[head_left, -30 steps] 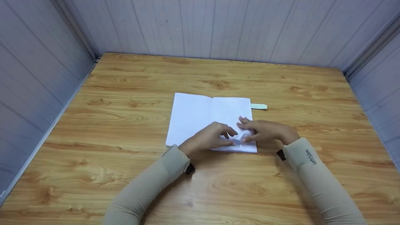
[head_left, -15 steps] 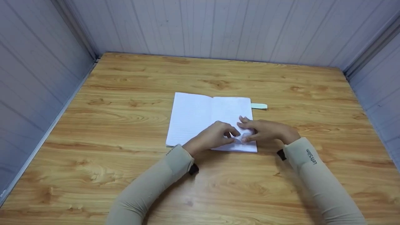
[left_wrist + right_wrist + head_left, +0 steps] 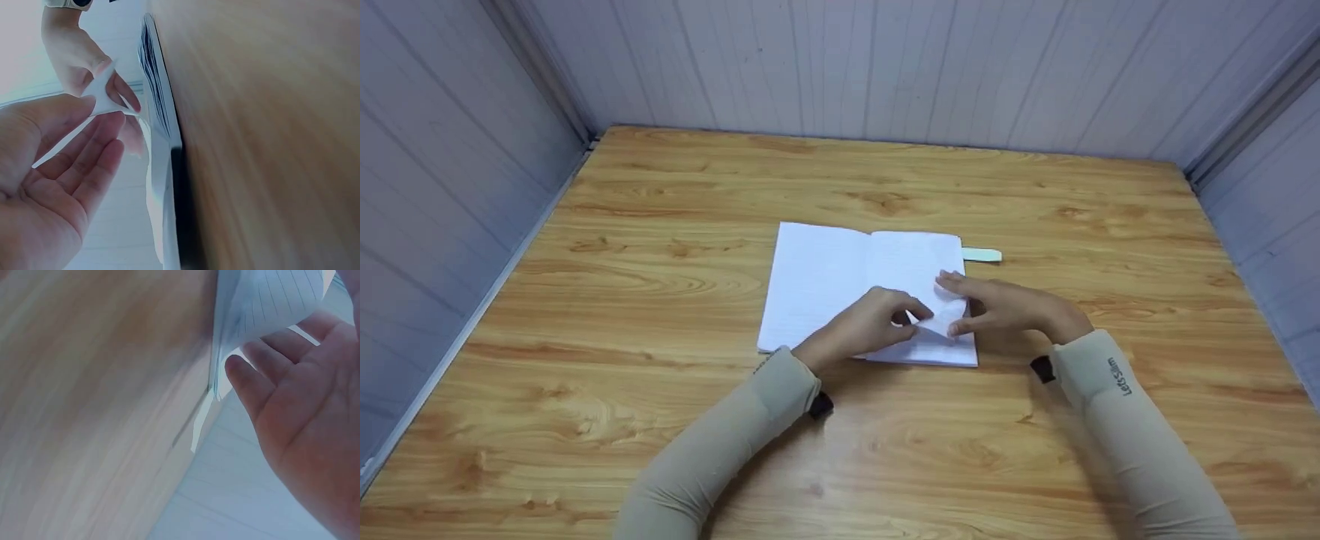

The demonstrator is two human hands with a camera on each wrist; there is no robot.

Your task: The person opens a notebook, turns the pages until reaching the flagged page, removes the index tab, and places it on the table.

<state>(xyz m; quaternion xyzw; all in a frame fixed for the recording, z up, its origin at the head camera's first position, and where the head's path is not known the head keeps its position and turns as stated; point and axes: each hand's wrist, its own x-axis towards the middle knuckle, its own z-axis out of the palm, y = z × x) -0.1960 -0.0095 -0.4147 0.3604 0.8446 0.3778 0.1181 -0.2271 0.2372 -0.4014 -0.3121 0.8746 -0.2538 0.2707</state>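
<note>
An open lined notebook (image 3: 821, 292) lies flat on the wooden table. Near the lower right of its right-hand side, a white page (image 3: 939, 321) is lifted and bent up. My left hand (image 3: 877, 322) pinches this page between thumb and fingertips, seen close in the left wrist view as folded white paper (image 3: 104, 98). From the other side, my right hand (image 3: 1001, 304) holds the page's outer edge, thumb on its near part and fingers spread farther back. In the right wrist view the lined page (image 3: 281, 301) curves up over the right fingers (image 3: 253, 385).
A pale green strip (image 3: 982, 255) sticks out from the notebook's upper right edge. The wood-grain table (image 3: 660, 420) extends around the notebook, with pale panelled walls (image 3: 832, 67) behind and at both sides. Both forearms wear beige sleeves (image 3: 720, 435).
My right hand has shifted slightly right and its fingers have lifted from the page. The page stands up more between both hands. My left hand has moved a little and now pinches it.
</note>
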